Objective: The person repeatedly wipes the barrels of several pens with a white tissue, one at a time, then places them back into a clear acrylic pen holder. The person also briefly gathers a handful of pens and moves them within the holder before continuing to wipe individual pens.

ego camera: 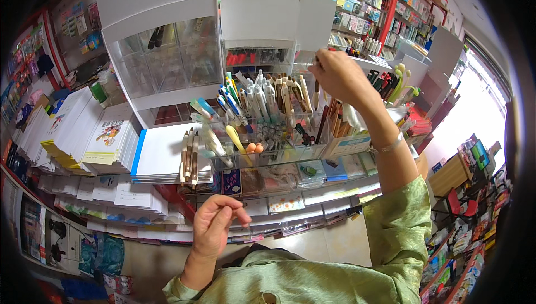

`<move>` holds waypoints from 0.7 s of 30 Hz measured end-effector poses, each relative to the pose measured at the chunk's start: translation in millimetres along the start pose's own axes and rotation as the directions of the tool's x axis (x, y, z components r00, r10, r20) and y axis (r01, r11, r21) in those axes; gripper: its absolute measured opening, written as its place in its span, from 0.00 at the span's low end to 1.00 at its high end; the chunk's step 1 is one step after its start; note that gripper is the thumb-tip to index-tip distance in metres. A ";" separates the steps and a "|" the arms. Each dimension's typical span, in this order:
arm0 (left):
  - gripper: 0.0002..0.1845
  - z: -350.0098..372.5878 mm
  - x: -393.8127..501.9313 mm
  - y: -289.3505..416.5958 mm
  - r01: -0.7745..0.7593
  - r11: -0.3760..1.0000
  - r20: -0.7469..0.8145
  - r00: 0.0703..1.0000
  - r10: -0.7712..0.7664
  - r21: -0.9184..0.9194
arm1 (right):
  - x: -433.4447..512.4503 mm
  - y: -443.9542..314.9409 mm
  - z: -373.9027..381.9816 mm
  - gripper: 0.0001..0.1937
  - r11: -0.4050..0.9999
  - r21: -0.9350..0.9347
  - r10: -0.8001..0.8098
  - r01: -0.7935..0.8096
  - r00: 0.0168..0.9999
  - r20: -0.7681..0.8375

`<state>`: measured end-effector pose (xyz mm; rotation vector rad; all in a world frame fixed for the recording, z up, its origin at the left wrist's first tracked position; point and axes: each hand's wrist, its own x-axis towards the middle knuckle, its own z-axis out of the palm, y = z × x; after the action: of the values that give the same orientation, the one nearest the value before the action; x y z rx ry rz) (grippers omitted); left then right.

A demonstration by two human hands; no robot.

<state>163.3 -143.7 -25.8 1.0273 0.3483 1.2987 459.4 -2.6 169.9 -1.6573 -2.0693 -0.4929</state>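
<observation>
My right hand (341,73) is raised over the back right of a clear plastic pen organizer (284,157). Its fingers are closed on a brown-and-white pen (316,90), which hangs tip down; the grip itself is partly hidden. Just left of it, several brown-and-white pens (286,96) stand in a compartment, beside white-and-grey pens (260,98) and blue-and-white pens (235,107). My left hand (214,224) hovers in front of the counter, fingers loosely curled and nothing in them. Three brown pens (190,157) lie on a stack of white pads (161,149).
Stacks of booklets (111,136) line the left. Behind the organizer rise white display stands with clear compartments (167,61). A yellow spoon-shaped item (236,138) leans in a front slot. Wooden pencils (337,115) stand near my right forearm. Shelves of packaged goods (351,6) fill the back.
</observation>
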 end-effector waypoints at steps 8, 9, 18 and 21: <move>0.09 -26.5 -10.3 16.7 -0.079 0.997 -0.095 0.992 0.080 0.014 | 32.5 6.4 34.9 0.17 0.988 -0.146 0.004 0.050 0.939 0.345; 0.09 -28.7 -11.4 17.7 -0.078 0.997 -0.098 0.992 0.079 0.016 | 35.9 6.4 35.3 0.17 0.990 -0.126 -0.006 0.057 0.927 0.375; 0.08 -54.2 -12.6 36.8 -0.151 0.988 -0.218 0.964 0.154 0.031 | 42.3 11.2 40.6 0.23 0.983 0.179 -0.079 -0.026 0.831 0.551; 0.08 -62.8 -9.0 44.8 -0.180 0.975 -0.338 0.916 0.216 0.133 | 41.3 11.6 44.2 0.18 0.973 0.229 -0.120 -0.006 0.840 0.529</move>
<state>87.2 -128.3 -27.6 0.9286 0.5969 1.6688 458.0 57.3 155.3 -1.7370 -2.4586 0.2288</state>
